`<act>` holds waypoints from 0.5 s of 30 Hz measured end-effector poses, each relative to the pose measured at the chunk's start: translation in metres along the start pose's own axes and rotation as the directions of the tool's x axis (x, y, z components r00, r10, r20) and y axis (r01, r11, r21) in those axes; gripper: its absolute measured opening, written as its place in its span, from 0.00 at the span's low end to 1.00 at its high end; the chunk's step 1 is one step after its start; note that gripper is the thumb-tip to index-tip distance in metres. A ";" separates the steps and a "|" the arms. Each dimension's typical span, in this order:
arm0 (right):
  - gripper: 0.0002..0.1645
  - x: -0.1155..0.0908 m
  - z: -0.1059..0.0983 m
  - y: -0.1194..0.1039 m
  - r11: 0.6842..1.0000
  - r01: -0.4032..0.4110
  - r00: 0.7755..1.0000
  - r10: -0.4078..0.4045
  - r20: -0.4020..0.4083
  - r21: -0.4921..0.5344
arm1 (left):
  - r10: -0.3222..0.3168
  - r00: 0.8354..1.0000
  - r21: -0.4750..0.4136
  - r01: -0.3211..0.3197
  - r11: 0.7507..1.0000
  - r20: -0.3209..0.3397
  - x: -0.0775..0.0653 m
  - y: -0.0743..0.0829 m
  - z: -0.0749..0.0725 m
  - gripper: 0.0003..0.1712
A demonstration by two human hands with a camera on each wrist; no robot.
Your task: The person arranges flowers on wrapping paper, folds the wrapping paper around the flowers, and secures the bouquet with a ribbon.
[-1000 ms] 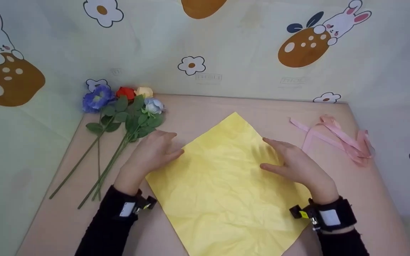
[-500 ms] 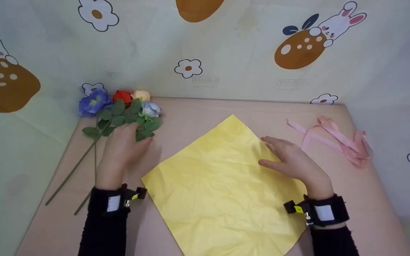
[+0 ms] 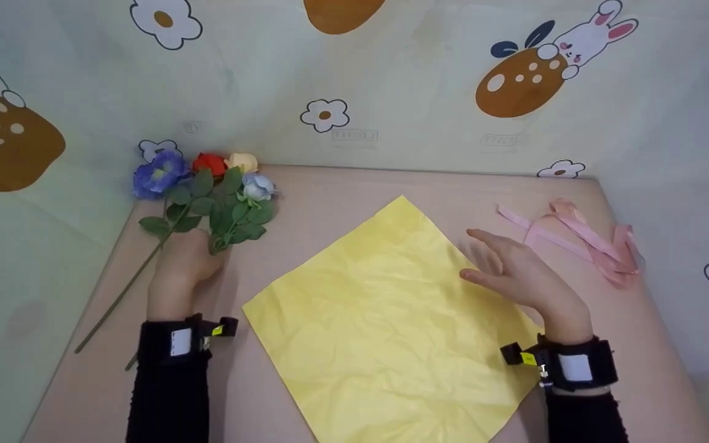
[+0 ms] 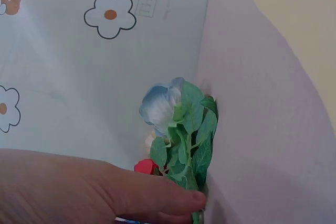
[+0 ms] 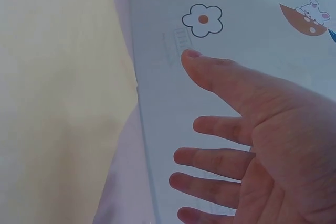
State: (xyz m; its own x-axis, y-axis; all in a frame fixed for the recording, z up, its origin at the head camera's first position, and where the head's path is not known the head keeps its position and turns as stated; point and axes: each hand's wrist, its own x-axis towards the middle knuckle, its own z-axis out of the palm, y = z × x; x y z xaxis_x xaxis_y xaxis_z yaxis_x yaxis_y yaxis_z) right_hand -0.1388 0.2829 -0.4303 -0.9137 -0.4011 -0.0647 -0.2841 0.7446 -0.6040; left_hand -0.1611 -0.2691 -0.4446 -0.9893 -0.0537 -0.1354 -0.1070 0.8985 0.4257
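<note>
My left hand grips flower stems just below the leaves at the table's left side. In the left wrist view the thumb lies across the stem under a pale blue flower, and a red flower shows behind. Beside them in the head view lies a violet-blue flower, its long stem slanting to the front left. A cream flower sits at the back of the bunch. My right hand, fingers spread and holding nothing, hovers over the right edge of a creased yellow paper sheet.
A loose pink ribbon lies at the back right of the pinkish table. Behind and at both sides hangs a pale curtain printed with rabbits and daisies. The yellow sheet covers the table's middle, one corner pointing backward.
My left hand has moved left from the paper's edge to the flower stems and closed on them. My right hand has lifted slightly and shifted right from the paper.
</note>
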 end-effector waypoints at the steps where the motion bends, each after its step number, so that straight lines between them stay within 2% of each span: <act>1: 0.49 0.000 0.000 0.000 1.000 0.001 1.000 -0.001 0.002 -0.002 | -0.003 1.000 0.005 0.003 1.000 0.017 0.000 -0.001 0.000 0.09; 3: 0.49 0.001 0.000 0.002 1.000 0.008 1.000 -0.008 0.007 0.001 | -0.007 0.999 0.029 0.005 1.000 0.046 0.001 -0.004 0.001 0.03; 5: 0.49 0.002 0.001 0.003 1.000 0.014 1.000 -0.014 0.016 -0.004 | -0.015 0.998 0.068 0.011 0.998 0.060 0.001 -0.005 0.001 0.02; 11: 0.55 0.003 0.007 0.005 0.999 0.015 0.997 -0.012 0.080 -0.040 | 0.066 0.997 0.197 -0.071 0.978 0.028 0.001 -0.006 0.004 0.02; 13: 0.57 0.000 0.010 0.004 0.998 0.011 0.995 -0.005 0.100 -0.068 | 0.079 0.996 0.215 -0.084 0.973 0.031 0.001 -0.004 0.003 0.04; 15: 0.58 -0.004 0.014 0.003 0.995 0.006 0.994 0.006 0.113 -0.097 | 0.067 0.997 0.196 -0.074 0.978 0.041 0.001 -0.002 0.001 0.04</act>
State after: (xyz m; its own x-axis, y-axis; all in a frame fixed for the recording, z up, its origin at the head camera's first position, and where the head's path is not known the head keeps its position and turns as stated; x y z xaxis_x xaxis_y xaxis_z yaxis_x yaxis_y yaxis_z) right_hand -0.1323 0.2792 -0.4428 -0.8764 -0.4549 -0.1578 -0.3160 0.7906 -0.5245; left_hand -0.1616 -0.2699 -0.4466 -0.9894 0.0244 -0.1433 -0.0125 0.9679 0.2512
